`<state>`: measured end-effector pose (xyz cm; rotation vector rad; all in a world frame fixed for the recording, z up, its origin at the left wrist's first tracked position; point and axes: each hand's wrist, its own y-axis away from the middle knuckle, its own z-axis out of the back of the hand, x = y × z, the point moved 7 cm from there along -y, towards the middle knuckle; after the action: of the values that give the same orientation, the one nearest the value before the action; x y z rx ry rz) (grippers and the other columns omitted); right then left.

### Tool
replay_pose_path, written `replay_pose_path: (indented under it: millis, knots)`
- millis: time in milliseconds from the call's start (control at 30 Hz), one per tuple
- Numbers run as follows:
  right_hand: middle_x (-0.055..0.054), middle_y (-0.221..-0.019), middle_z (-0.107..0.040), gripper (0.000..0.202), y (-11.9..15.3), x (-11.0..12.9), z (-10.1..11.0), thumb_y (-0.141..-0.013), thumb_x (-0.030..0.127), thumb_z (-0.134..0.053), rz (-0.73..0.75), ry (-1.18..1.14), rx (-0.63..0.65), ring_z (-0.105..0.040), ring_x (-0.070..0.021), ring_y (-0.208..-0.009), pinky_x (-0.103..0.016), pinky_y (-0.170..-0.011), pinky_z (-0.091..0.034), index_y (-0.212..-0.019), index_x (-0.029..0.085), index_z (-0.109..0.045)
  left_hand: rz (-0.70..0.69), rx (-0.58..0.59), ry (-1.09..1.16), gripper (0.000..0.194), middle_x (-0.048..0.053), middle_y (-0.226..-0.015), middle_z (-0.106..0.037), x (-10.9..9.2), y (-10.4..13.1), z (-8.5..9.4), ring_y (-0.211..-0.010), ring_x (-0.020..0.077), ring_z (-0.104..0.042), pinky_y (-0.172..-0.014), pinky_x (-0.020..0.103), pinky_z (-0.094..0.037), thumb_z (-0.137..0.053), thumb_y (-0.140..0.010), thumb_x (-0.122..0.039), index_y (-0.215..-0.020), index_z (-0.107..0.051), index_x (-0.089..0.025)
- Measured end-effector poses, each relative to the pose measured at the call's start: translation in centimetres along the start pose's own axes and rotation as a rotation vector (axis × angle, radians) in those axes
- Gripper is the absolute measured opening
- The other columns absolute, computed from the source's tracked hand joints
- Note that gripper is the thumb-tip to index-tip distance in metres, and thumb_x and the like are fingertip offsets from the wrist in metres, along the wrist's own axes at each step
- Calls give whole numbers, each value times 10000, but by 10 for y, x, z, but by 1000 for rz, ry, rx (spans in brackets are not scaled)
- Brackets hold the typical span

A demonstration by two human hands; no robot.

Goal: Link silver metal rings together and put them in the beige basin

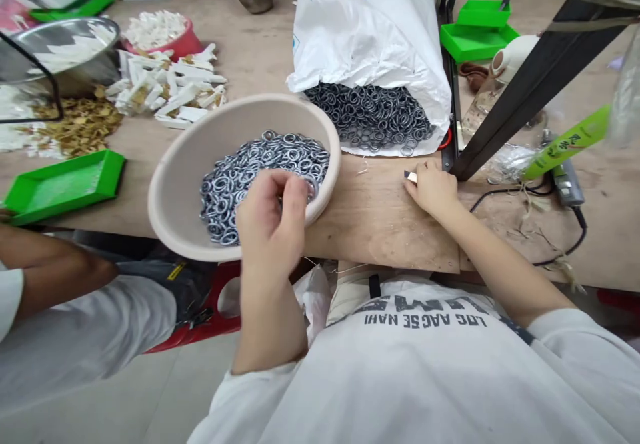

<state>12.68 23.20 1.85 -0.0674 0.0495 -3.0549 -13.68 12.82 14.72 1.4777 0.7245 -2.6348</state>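
My left hand (275, 214) is over the near right part of a beige bowl (175, 197), its thumb and finger pinched on a metal ring (313, 187). Many dark grey rings (235, 197) lie in the bowl below. To the right, my right hand (434, 187) rests on the wooden table (370, 211) with fingers closed on a small white piece with a dark tip (410, 176). Behind the bowl, an open white sack (370, 44) lies with its mouth facing me, full of similar rings (375, 114).
A dark metal post (530, 84) slants up beside my right hand, near a cable (565, 257) and a green tube (570, 144). Left are a green tray (65, 187), white pieces (175, 84) and a steel bowl (95, 64). A person's arm (55, 264) is at far left.
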Motion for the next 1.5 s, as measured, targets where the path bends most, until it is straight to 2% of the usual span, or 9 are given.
replay_pose_path:
  millis: [133, 267, 367, 433, 567, 700, 833, 1233, 1500]
  knots:
    - [-154, -1194, -619, 341, 10, -8, -5, -955, 378, -503, 11, -28, -4, -660, -266, -840, -358, -684, -430, -1163, 153, -655, -31, 112, -633, 398, 127, -1401, -590, 24, -35, 13, -1248, 383, -542, -1058, 524, -372, -586, -895, -488, -1207, -664, -254]
    - [-136, -1093, -664, 255, 19, -18, 2, -934, 351, -544, 0, -334, -47, -632, -246, -857, -337, -706, -416, -977, 159, -707, -143, 58, -565, 449, 142, -1469, -534, 15, -30, -8, -1366, 384, -434, -1123, 547, -303, -561, -923, -436, -1320, -604, -232]
    - [-79, -903, -683, 297, 34, -13, 11, -899, 445, -612, 19, -970, -17, -594, -190, -783, -295, -687, -413, -901, 161, -700, -235, 83, -324, 335, 139, -1276, -649, -7, -2, -47, -1240, 300, -537, -1076, 464, -368, -473, -979, -379, -1213, -640, -207]
    - [-6, -727, -618, 341, 50, -2, 13, -868, 506, -652, -15, -1388, 98, -498, -122, -593, -261, -577, -371, -937, 173, -687, -231, 288, -130, 299, 109, -1117, -694, -13, 20, -88, -1062, 241, -612, -952, 385, -443, -448, -996, -391, -1109, -648, -200]
    - [82, -574, -432, 368, 84, 22, 15, -855, 565, -665, -72, -1703, 286, -256, -70, -422, -243, -426, -215, -963, 215, -634, 80, 434, 252, 335, 25, -814, -637, 4, 51, -143, -746, 149, -572, -704, 273, -430, -440, -991, -498, -911, -574, -202]
    - [20, -733, -582, 291, 97, 21, 30, -906, 510, -627, 20, -1579, 57, -528, -127, -626, -272, -623, -437, -936, 222, -602, 339, 403, 671, 452, -34, -622, -447, 14, 65, -163, -553, 92, -397, -524, 228, -318, -510, -927, -599, -737, -482, -190]
    - [-10, -826, -604, 216, 96, 14, 49, -946, 422, -594, 171, -1261, -169, -573, -164, -794, -306, -765, -442, -872, 219, -600, 450, 398, 835, 501, -44, -566, -400, 12, 73, -170, -495, 70, -343, -470, 218, -260, -562, -888, -623, -676, -479, -177]
    - [-2, -718, -496, 388, 109, 19, 61, -977, 510, -501, 409, -685, -88, -468, -143, -658, -296, -599, -283, -745, 201, -535, 653, 289, 938, 576, -57, -558, -326, 19, 79, -166, -482, 51, -270, -450, 217, -200, -656, -802, -648, -609, -382, -180]
    - [-5, -681, -519, 438, 101, 20, 51, -998, 528, -441, 347, -784, -23, -475, -146, -642, -294, -604, -288, -706, 210, -514, 704, 374, 935, 573, -81, -498, -282, 18, 87, -171, -431, 49, -218, -433, 227, -195, -634, -810, -663, -615, -368, -195]
